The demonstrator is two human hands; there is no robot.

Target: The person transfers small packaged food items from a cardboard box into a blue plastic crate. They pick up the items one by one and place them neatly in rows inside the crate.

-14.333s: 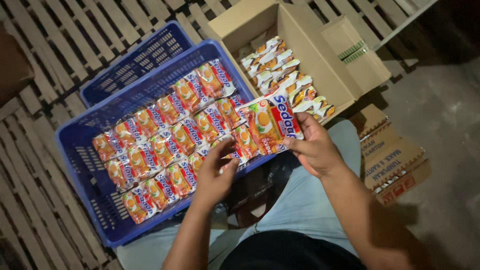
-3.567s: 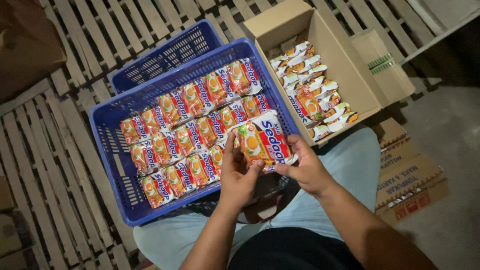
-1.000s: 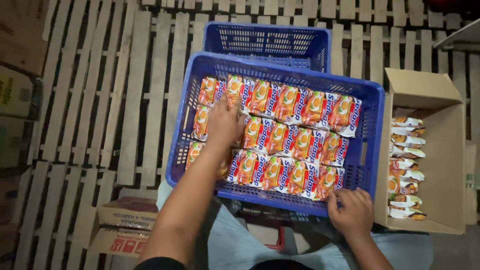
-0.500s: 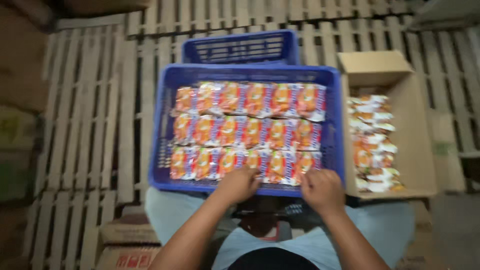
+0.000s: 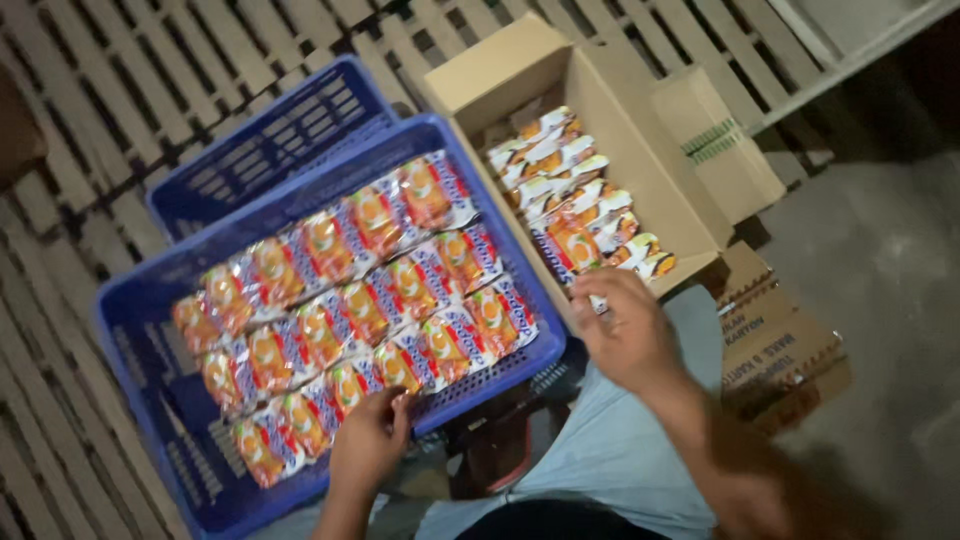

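Below you lies a floor of pale wooden slats point(image 5: 130, 90), laid as pallets, with dark gaps between the boards, running from the upper left across the top of the view. To your right, the slats end at a light straight edge point(image 5: 850, 60); beyond it you see bare grey concrete floor point(image 5: 890, 280), dim and slightly mottled. The far upper right corner falls into deep shadow. Light is low and warm overall, brightest at centre.
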